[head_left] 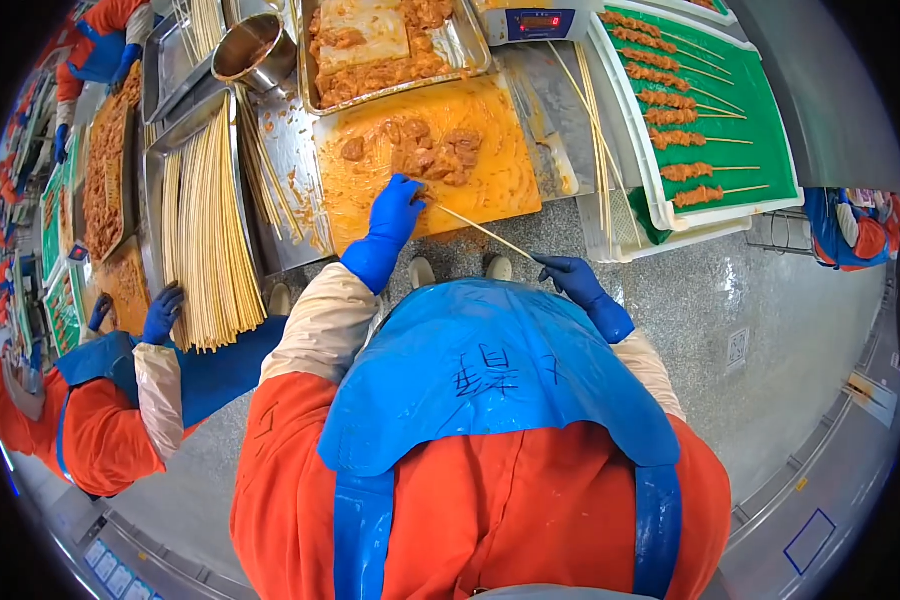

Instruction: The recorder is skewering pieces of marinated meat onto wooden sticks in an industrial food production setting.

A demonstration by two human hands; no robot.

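Observation:
My right hand (580, 288), in a dark blue glove, grips the blunt end of a thin wooden skewer (490, 234) just beyond the near edge of an orange-stained cutting board (505, 195). The skewer slants up and left to my left hand (395, 215), whose gloved fingers are closed at its tip over the board. A small piece of raw meat (425, 193) shows there, partly hidden by those fingers. Farther up the board lies a loose pile of marinated meat chunks (435, 150).
Beyond the board stands a metal tray (315, 85) of marinated meat. A knife (558, 160) and loose skewers lie right of the board, beside a green tray (760, 100) of meat skewers. Left are a skewer bin (240, 195), a metal pot (283, 62) and a co-worker's gloved hand (163, 315).

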